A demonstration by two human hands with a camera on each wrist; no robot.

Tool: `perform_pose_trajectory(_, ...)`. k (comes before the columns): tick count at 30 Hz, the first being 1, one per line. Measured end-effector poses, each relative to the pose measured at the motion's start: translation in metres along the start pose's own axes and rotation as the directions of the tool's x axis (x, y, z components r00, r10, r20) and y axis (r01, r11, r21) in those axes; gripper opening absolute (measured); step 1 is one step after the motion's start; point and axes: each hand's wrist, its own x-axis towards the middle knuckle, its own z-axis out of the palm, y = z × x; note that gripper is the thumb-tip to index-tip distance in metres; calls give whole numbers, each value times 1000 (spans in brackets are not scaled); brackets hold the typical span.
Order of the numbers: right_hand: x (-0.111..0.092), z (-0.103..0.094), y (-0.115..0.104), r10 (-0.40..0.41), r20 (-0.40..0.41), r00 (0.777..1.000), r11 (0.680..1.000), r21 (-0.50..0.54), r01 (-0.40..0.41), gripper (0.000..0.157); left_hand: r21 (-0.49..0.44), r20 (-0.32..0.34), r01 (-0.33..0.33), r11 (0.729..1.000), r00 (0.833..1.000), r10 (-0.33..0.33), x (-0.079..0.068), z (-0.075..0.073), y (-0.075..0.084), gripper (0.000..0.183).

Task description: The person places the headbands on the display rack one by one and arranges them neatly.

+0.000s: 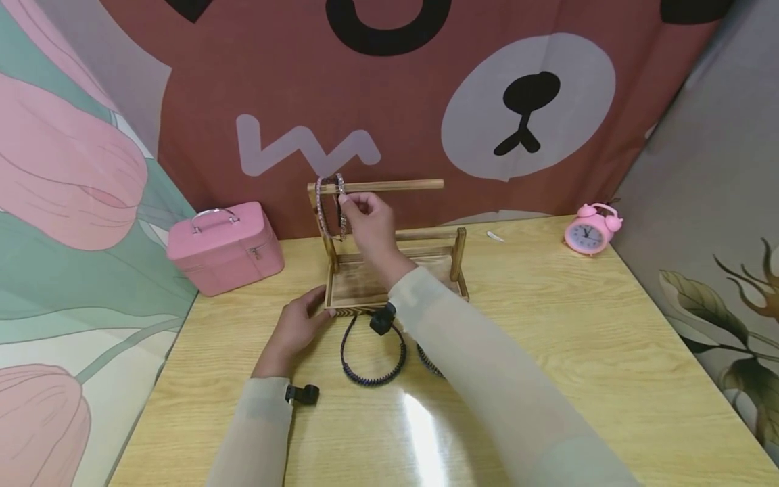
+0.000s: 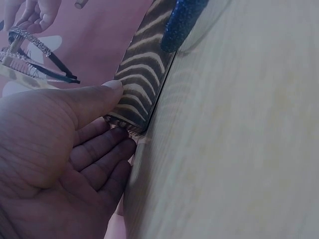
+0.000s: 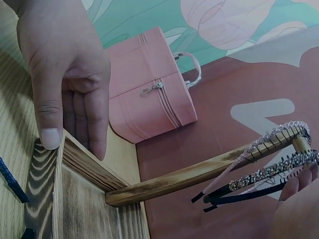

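A wooden two-bar rack (image 1: 402, 184) with a tray base stands on the table in the head view. At the left end of its upper bar hang a pink beaded headband (image 3: 234, 172) and a rhinestone headband (image 3: 271, 172) with dark ends. My right hand (image 1: 374, 226) pinches the rhinestone headband between thumb and fingers. My left hand (image 1: 298, 331) touches the tray's front left corner, thumb against the striped front face (image 2: 139, 74) and fingers extended along the side. Before the rack lies a dark coiled headband (image 1: 372, 380); another headband (image 1: 430, 363) is partly hidden by my right forearm.
A pink zippered case (image 1: 225, 250) sits left of the rack, near the wall. On the right stands a pink alarm clock (image 1: 587, 233), with a small white piece (image 1: 495, 236) between it and the rack. A bear-print curtain (image 1: 414, 115) hangs behind the table (image 1: 578, 352).
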Motion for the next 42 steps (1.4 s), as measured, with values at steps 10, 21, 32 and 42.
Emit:
perform_pose_trajectory(10,-8,-34,6,-19,42,999,1000,10,19,24,6,6,7,1000,1000,-7,1,1,2,66)
perform_pose_trajectory(21,-44,-151,19,-91,235,968,969,-202,140,23,15,1,30,999,1000,-31,0,0,3,65)
perform_pose_trajectory(32,-89,-240,42,28,701,713,749,-486,450,15,7,-5,18,1000,1000,-18,2,-1,2,65)
perform_pose_trajectory(42,-110,-274,58,159,820,550,752,-461,471,20,23,4,19,1000,1000,-20,3,2,-1,65)
